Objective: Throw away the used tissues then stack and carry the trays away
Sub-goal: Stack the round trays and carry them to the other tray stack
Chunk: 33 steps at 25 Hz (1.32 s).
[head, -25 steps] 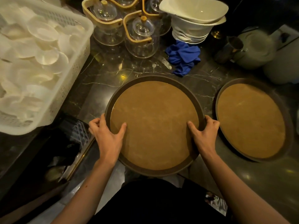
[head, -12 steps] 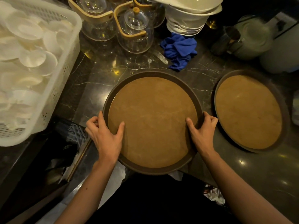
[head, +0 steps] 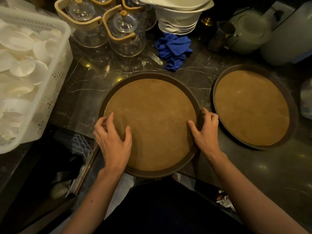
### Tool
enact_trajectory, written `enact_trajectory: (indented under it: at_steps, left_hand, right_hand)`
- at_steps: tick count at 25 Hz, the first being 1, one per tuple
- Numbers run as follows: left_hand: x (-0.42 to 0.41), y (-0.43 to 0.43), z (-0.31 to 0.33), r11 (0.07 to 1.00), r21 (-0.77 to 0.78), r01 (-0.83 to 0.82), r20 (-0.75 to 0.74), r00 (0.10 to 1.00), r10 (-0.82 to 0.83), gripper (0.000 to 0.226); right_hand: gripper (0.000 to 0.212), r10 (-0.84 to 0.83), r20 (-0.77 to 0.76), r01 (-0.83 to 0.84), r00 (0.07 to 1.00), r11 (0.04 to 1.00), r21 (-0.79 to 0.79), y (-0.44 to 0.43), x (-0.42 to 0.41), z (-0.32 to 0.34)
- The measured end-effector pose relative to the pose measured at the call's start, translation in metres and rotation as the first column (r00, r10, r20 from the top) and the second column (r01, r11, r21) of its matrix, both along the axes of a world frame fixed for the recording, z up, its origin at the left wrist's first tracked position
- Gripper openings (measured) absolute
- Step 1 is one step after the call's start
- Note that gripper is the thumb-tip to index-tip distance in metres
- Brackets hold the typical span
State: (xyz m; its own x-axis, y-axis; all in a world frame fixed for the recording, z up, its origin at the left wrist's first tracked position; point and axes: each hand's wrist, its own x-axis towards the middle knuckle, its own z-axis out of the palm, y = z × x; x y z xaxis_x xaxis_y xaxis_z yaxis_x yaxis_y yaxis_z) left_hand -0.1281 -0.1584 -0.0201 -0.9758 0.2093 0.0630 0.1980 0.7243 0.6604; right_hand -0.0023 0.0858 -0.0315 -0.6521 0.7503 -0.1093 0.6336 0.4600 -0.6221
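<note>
A round brown tray (head: 146,76) with a dark rim lies on the dark marble counter in front of me, its near edge hanging over the counter's edge. My right hand (head: 205,132) grips its right rim, thumb on the inner surface and fingers outside. My left hand (head: 113,142) hovers over the tray's left edge with its fingers spread and curled, casting a shadow on the tray and hiding the rim there. A second matching tray (head: 253,66) lies flat to the right, untouched. Crumpled white paper (head: 226,202) shows low at the right, below the counter.
A white perforated basket (head: 55,78) full of white dishes fills the left. Glass teapots (head: 125,39), stacked white bowls (head: 179,22), a blue cloth (head: 173,49), a metal jug (head: 221,36) and a white container (head: 287,46) line the back. A dark bin area (head: 59,174) sits below left.
My left hand has let go of the tray's left rim and lifted, fingers spreading. My right hand keeps its grip. The view has shifted slightly, and both trays lie where they were.
</note>
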Motion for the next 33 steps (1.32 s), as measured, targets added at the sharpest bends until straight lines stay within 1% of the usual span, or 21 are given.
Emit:
enact_trajectory:
  at_steps: [2, 4, 7, 9, 12, 16, 21, 25, 30, 33]
  left_hand:
    - [0.006, 0.016, 0.003, 0.996, 0.052, 0.075, 0.032, 0.997, -0.076, 0.057]
    - [0.018, 0.038, 0.007, 0.988, 0.06, 0.142, 0.035, 0.989, -0.145, 0.052]
    - [0.041, 0.079, 0.015, 0.97, 0.053, 0.237, -0.027, 0.971, -0.236, 0.05]
    - [0.058, 0.108, 0.021, 0.955, 0.037, 0.295, -0.044, 0.955, -0.293, 0.049]
    - [0.086, 0.158, 0.026, 0.917, 0.0, 0.399, -0.066, 0.915, -0.398, 0.05]
    - [0.116, 0.228, 0.025, 0.849, -0.116, 0.515, -0.109, 0.843, -0.526, 0.053]
    - [0.116, 0.284, 0.015, 0.799, -0.273, 0.536, -0.08, 0.815, -0.574, 0.056]
    - [0.102, 0.313, 0.006, 0.737, -0.408, 0.539, -0.001, 0.807, -0.591, 0.062]
    - [0.092, 0.332, -0.006, 0.715, -0.488, 0.5, 0.081, 0.842, -0.534, 0.068]
    - [0.089, 0.338, -0.01, 0.721, -0.476, 0.503, 0.132, 0.852, -0.507, 0.07]
  right_hand:
    - [0.065, 0.032, -0.034, -0.031, 0.999, 0.999, 0.035, 0.006, 0.008, 0.005]
    - [0.059, 0.063, -0.073, -0.056, 0.995, 0.995, 0.083, 0.017, 0.02, 0.011]
    - [0.054, 0.122, -0.096, -0.11, 0.988, 0.987, 0.12, 0.043, 0.043, 0.019]
    - [0.053, 0.161, -0.079, -0.149, 0.984, 0.979, 0.142, 0.064, 0.062, 0.025]
    - [0.052, 0.196, -0.046, -0.18, 0.98, 0.956, 0.233, 0.105, 0.098, 0.034]
    - [0.056, 0.181, 0.065, -0.192, 0.981, 0.927, 0.321, 0.168, 0.144, 0.036]
    - [0.06, 0.116, 0.195, -0.185, 0.974, 0.904, 0.385, 0.237, 0.173, 0.028]
    - [0.065, 0.049, 0.271, -0.159, 0.961, 0.903, 0.4, 0.282, 0.184, 0.022]
    - [0.066, -0.012, 0.311, -0.101, 0.95, 0.933, 0.346, 0.308, 0.192, 0.008]
    - [0.067, -0.052, 0.345, -0.06, 0.937, 0.95, 0.306, 0.31, 0.193, 0.0]
